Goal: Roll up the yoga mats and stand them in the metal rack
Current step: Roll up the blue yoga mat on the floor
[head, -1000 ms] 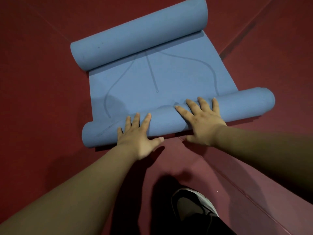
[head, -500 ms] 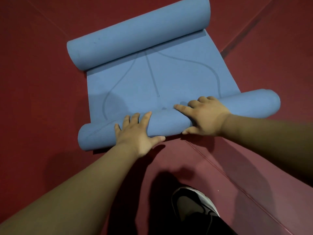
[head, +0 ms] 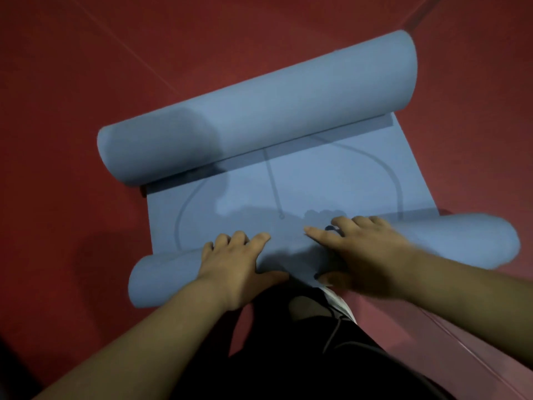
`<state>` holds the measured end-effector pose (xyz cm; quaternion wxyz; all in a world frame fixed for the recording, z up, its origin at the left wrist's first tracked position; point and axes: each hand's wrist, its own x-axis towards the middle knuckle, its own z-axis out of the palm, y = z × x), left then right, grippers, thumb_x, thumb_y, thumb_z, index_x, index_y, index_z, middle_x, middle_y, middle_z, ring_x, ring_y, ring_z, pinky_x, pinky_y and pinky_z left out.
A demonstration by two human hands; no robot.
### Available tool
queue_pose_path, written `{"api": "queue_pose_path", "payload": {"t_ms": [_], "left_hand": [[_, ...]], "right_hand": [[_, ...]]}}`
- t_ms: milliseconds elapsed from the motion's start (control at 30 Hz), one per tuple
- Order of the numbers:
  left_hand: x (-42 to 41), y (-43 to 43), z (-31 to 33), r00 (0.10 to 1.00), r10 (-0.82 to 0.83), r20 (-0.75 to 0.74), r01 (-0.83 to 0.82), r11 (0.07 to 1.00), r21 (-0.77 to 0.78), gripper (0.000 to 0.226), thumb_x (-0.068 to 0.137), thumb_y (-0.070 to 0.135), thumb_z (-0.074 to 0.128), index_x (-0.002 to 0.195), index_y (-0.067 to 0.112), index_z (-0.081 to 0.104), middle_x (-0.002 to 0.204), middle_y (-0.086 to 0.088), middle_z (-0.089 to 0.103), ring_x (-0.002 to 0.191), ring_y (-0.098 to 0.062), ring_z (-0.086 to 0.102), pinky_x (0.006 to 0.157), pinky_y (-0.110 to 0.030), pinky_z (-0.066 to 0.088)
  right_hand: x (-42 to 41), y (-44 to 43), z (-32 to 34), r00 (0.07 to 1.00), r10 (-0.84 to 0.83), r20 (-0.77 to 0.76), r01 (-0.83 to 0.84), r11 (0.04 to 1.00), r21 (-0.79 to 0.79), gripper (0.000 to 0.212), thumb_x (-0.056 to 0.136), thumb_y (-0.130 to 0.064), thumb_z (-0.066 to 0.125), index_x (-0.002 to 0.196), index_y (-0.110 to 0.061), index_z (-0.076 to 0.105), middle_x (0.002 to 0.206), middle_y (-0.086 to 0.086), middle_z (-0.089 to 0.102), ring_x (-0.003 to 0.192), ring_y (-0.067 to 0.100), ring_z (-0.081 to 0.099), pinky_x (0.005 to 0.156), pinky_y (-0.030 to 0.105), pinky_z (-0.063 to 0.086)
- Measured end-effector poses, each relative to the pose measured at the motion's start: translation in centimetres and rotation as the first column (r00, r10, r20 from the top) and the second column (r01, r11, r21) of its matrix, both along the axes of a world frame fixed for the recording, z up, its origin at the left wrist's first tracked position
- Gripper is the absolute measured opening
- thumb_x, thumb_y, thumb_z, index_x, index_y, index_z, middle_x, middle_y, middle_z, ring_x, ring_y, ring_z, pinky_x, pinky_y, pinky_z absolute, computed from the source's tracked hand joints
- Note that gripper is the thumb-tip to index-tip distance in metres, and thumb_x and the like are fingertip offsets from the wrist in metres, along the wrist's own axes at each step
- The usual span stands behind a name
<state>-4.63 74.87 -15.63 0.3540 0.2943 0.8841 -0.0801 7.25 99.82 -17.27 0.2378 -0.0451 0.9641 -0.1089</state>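
A blue yoga mat [head: 302, 180] lies on the red floor, rolled at both ends. The thick far roll [head: 259, 111] runs from centre left to upper right. The thinner near roll [head: 461, 241] lies under both my hands. My left hand [head: 239, 264] presses on top of it with fairly straight fingers, thumb on the near side. My right hand [head: 366, 255] is blurred; its index finger points left, the other fingers bend over the roll's top, and the thumb tucks against the near side. A short flat stretch with grey printed lines lies between the rolls. No metal rack is in view.
The red floor [head: 72, 82] has thin seams, and a paler maroon panel [head: 432, 327] lies at the lower right. My dark-clothed leg and white-edged shoe [head: 334, 301] sit just behind the near roll, between my arms.
The near roll has turned forward toward the far roll, so the flat stretch is shorter. Both hands moved forward with it, and my leg has come up close behind.
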Motion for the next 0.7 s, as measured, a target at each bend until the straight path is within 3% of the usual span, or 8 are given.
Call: {"api": "queue_pose_path", "payload": {"t_ms": [100, 167, 400, 567, 700], "left_hand": [[-0.4, 0.2, -0.1, 0.999, -0.022, 0.030, 0.023, 0.999, -0.031, 0.098, 0.065, 0.099, 0.021, 0.149, 0.049, 0.019, 0.139, 0.000, 0.043, 0.126, -0.032, 0.039, 0.108, -0.050, 0.031], [-0.6, 0.4, -0.1, 0.999, -0.029, 0.030, 0.031, 0.999, -0.037, 0.099, 0.067, 0.099, 0.019, 0.151, 0.047, 0.017, 0.141, 0.000, 0.042, 0.127, -0.031, 0.038, 0.109, -0.050, 0.030], [-1.0, 0.7, -0.1, 1.000, 0.003, 0.021, -0.003, 1.000, 0.008, 0.103, 0.065, 0.100, 0.006, 0.153, 0.048, 0.018, 0.139, 0.005, 0.039, 0.132, -0.025, 0.036, 0.114, -0.050, 0.024], [1.7, 0.8, -0.2, 0.981, 0.130, -0.146, -0.128, 0.992, 0.021, 0.084, 0.083, 0.088, 0.010, 0.157, 0.048, -0.001, 0.163, -0.001, 0.016, 0.153, -0.028, 0.008, 0.123, -0.059, 0.000], [2.7, 0.9, -0.6, 0.979, 0.146, -0.142, -0.148, 0.989, -0.001, 0.088, 0.083, 0.087, 0.019, 0.158, 0.047, -0.003, 0.168, -0.002, 0.008, 0.155, -0.032, -0.003, 0.121, -0.062, -0.007]], "right_hand": [[1.7, -1.9, -1.2, 0.981, -0.078, -0.180, 0.077, 0.997, -0.011, 0.078, 0.081, -0.082, 0.049, 0.150, -0.046, 0.041, 0.136, 0.010, 0.059, 0.114, 0.038, 0.058, 0.098, 0.049, 0.042], [1.5, -2.1, -2.1, 0.966, -0.123, -0.228, 0.123, 0.992, -0.012, 0.073, 0.082, -0.080, 0.051, 0.144, -0.042, 0.050, 0.130, 0.011, 0.063, 0.110, 0.038, 0.061, 0.097, 0.049, 0.042], [0.0, -1.4, -2.5, 0.980, -0.120, -0.156, 0.124, 0.992, 0.019, 0.070, 0.086, -0.079, 0.040, 0.145, -0.041, 0.048, 0.125, 0.006, 0.065, 0.108, 0.034, 0.063, 0.095, 0.046, 0.042], [-2.8, 0.1, -2.3, 0.994, -0.091, -0.068, 0.092, 0.996, 0.010, 0.083, 0.085, -0.086, 0.012, 0.154, -0.043, 0.031, 0.133, -0.007, 0.060, 0.124, 0.023, 0.055, 0.099, 0.041, 0.039], [-2.8, -0.2, -2.4, 0.996, -0.078, -0.040, 0.079, 0.997, 0.014, 0.082, 0.087, -0.086, 0.010, 0.155, -0.042, 0.029, 0.138, -0.010, 0.056, 0.129, 0.021, 0.051, 0.103, 0.041, 0.038]]}}
